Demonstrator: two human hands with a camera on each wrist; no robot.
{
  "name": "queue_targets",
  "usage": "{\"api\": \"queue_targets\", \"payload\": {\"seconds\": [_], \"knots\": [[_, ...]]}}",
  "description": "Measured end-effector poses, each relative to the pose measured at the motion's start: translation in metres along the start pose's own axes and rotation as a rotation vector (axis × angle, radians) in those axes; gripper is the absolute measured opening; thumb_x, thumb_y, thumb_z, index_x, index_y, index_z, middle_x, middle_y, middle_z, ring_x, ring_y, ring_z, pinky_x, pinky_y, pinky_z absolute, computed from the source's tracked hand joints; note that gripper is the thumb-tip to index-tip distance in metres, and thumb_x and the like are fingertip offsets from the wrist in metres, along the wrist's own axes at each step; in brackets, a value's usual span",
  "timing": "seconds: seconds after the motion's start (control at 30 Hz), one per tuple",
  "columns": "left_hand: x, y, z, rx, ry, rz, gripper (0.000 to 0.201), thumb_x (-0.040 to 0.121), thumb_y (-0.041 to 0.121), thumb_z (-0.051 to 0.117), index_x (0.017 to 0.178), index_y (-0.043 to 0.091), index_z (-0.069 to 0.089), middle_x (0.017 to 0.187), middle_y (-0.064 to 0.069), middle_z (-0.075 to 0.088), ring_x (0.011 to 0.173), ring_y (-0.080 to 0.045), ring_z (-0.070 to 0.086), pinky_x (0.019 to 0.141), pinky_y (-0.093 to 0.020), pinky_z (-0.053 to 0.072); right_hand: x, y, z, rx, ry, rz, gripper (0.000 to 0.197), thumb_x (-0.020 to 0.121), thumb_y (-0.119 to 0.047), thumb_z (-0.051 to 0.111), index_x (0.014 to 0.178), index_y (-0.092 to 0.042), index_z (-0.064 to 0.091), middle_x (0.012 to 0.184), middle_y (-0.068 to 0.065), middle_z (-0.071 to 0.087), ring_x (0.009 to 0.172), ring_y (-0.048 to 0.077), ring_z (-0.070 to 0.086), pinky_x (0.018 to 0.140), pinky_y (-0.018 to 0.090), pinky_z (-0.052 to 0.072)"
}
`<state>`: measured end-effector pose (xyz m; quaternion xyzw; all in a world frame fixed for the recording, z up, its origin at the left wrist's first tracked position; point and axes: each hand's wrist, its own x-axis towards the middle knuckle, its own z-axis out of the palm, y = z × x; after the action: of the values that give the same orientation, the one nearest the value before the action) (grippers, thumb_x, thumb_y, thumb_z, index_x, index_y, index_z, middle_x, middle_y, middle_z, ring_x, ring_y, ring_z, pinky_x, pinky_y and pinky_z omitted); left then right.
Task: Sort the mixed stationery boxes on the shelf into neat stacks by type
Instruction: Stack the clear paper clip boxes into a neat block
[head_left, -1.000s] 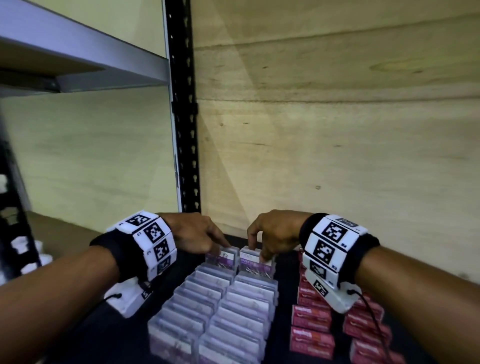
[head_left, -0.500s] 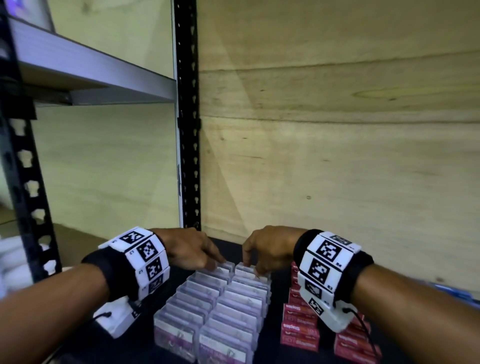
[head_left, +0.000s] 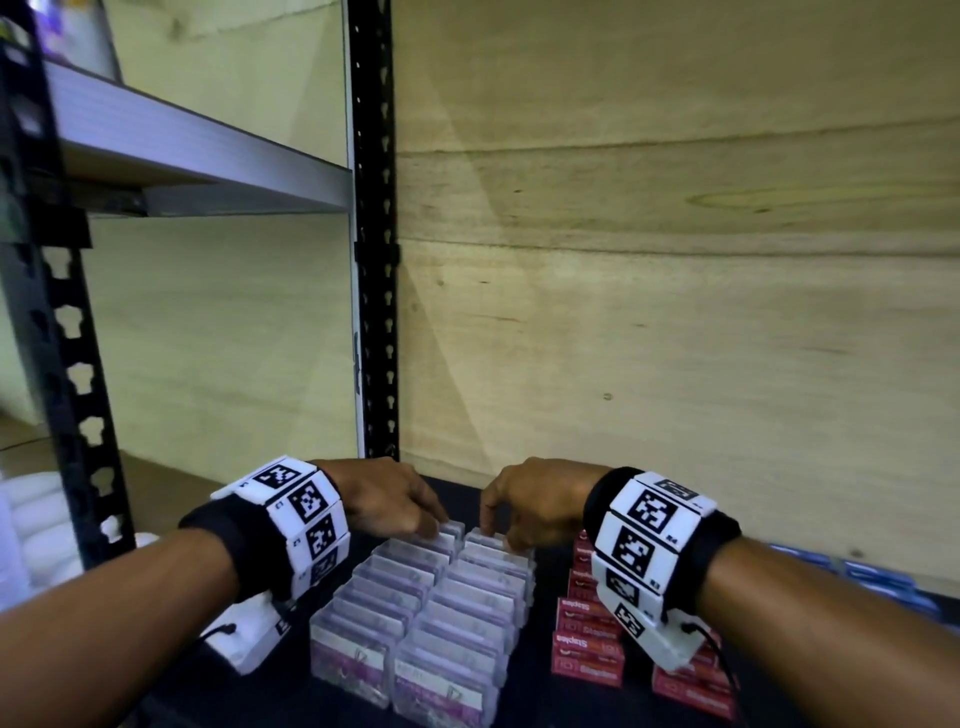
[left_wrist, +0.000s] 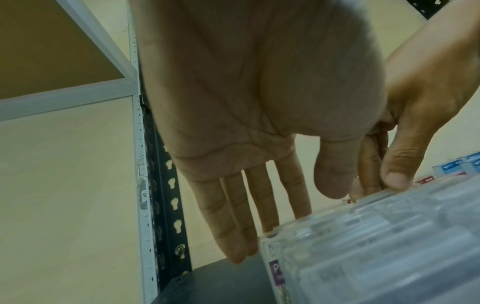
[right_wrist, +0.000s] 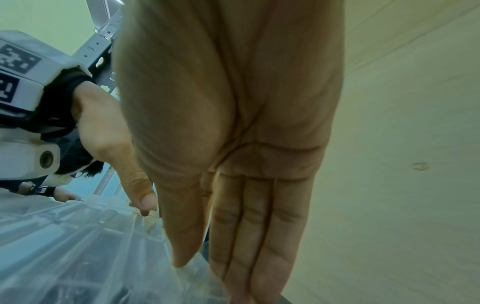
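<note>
Two rows of clear plastic boxes with purple labels (head_left: 431, 613) stand on the dark shelf (head_left: 249, 696). My left hand (head_left: 434, 526) is at the far end of the left row. Its straight fingers (left_wrist: 259, 216) reach down behind the last box (left_wrist: 363, 246) and its thumb rests on the box's top edge. My right hand (head_left: 493, 530) grips the last box of the right row the same way, fingers (right_wrist: 254, 246) behind it and thumb on the near side. Both end boxes sit level with their rows.
Red staple boxes (head_left: 587, 642) are stacked just right of the clear rows, under my right wrist. Blue boxes (head_left: 878, 577) lie further right. A plywood wall (head_left: 675, 364) closes the back. A black upright (head_left: 374, 260) and an upper shelf (head_left: 197, 150) stand to the left.
A second ago each hand held a clear box raised and tilted at the far end of its row. Both boxes have come down and now sit flush with the rows.
</note>
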<state>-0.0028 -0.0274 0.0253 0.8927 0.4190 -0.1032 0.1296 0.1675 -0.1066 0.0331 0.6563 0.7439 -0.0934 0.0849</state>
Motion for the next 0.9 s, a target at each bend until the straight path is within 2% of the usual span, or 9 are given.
{"api": "queue_targets", "payload": {"seconds": [0.2,0.47,0.6,0.67,0.73,0.8,0.9], "knots": [[0.001,0.0,-0.003,-0.027,0.0,0.018,0.034,0.093,0.041,0.052,0.126,0.043,0.061,0.136,0.015,0.054,0.123,-0.008,0.048,0.105,-0.028,0.034,-0.004,0.005,0.002,0.054,0.028,-0.023,0.032,0.095,-0.018,0.063,0.127,-0.022,0.064,0.125,-0.001,0.065,0.11,0.017,0.06,0.084,0.026,0.042],[0.005,-0.003,-0.003,-0.04,0.007,0.049,0.03,0.094,0.043,0.052,0.121,0.043,0.064,0.131,0.016,0.058,0.12,-0.006,0.05,0.103,-0.028,0.035,-0.002,0.01,0.002,0.102,0.013,-0.025,0.033,0.096,-0.019,0.063,0.128,-0.023,0.064,0.126,-0.002,0.066,0.112,0.016,0.06,0.085,0.026,0.042],[0.006,0.003,-0.004,-0.044,0.063,0.071,0.039,0.094,0.05,0.05,0.13,0.038,0.057,0.133,0.015,0.055,0.123,-0.007,0.05,0.103,-0.026,0.036,-0.013,0.018,-0.001,0.156,0.022,-0.002,0.035,0.096,-0.028,0.063,0.131,-0.024,0.061,0.128,-0.005,0.064,0.115,0.015,0.058,0.088,0.026,0.041],[0.004,0.012,-0.008,-0.041,0.138,0.111,0.039,0.093,0.052,0.051,0.129,0.037,0.057,0.132,0.015,0.056,0.12,-0.008,0.052,0.103,-0.027,0.039,-0.022,0.025,-0.005,0.15,0.058,0.027,0.036,0.094,-0.035,0.064,0.128,-0.025,0.062,0.125,-0.005,0.063,0.112,0.015,0.058,0.089,0.027,0.042],[0.002,0.027,-0.01,-0.026,0.188,0.172,0.031,0.091,0.054,0.053,0.117,0.038,0.062,0.122,0.015,0.061,0.111,-0.007,0.057,0.1,-0.032,0.046,-0.034,0.032,-0.007,0.139,0.066,0.061,0.032,0.093,-0.037,0.065,0.123,-0.024,0.065,0.115,-0.006,0.064,0.103,0.014,0.058,0.085,0.027,0.042],[-0.002,0.045,-0.011,0.016,0.205,0.23,0.025,0.089,0.053,0.056,0.106,0.037,0.064,0.108,0.015,0.065,0.101,-0.007,0.059,0.093,-0.033,0.05,-0.048,0.039,-0.008,0.145,0.067,0.091,0.027,0.092,-0.037,0.066,0.114,-0.022,0.069,0.104,-0.008,0.065,0.095,0.013,0.059,0.08,0.027,0.044],[-0.011,0.074,-0.007,0.061,0.161,0.29,0.023,0.087,0.051,0.06,0.1,0.033,0.065,0.093,0.016,0.065,0.088,-0.006,0.061,0.082,-0.028,0.052,-0.069,0.048,-0.004,0.183,0.047,0.126,0.02,0.091,-0.036,0.068,0.103,-0.021,0.071,0.095,-0.006,0.07,0.086,0.012,0.064,0.072,0.025,0.047]]}}
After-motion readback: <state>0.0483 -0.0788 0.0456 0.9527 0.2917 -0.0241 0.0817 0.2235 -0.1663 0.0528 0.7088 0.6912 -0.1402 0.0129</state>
